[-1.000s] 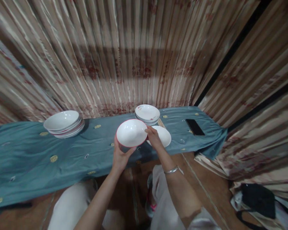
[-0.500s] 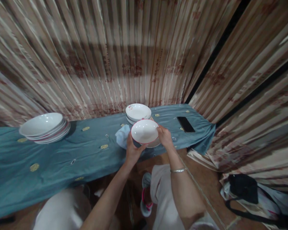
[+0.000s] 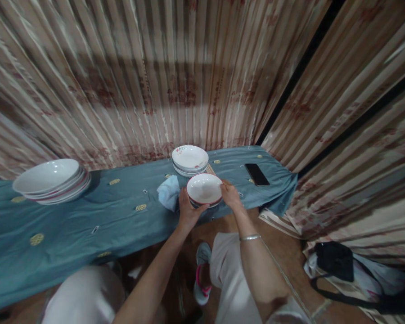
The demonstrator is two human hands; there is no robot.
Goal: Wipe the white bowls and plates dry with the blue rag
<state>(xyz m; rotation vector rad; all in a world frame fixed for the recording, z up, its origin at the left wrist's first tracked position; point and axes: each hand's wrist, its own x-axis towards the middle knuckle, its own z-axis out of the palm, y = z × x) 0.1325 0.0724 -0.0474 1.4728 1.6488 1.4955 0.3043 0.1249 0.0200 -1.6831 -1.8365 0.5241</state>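
A white bowl with a red rim (image 3: 205, 188) is between my two hands, close to the front edge of the cloth-covered table. My left hand (image 3: 189, 210) grips its left and front rim, thumb along the near side. Fingers of my right hand (image 3: 231, 194) close on its right rim. Another pale dish shows just beneath the bowl, mostly hidden by it. Right behind stands a stack of white plates (image 3: 190, 158) with a floral pattern. A crumpled light-blue cloth (image 3: 169, 192) lies left of the bowl, near my left hand.
At the table's left end is a stack of larger white bowls (image 3: 49, 176). A black phone (image 3: 257, 174) lies to the right on the teal tablecloth (image 3: 121, 211). Pleated curtains (image 3: 175, 90) hang behind. A black bag (image 3: 335, 261) rests on the floor at right.
Both hands have lowered the red-rimmed bowl slightly onto the pale dish beneath it, which is now more covered. The whole view has shifted a little.
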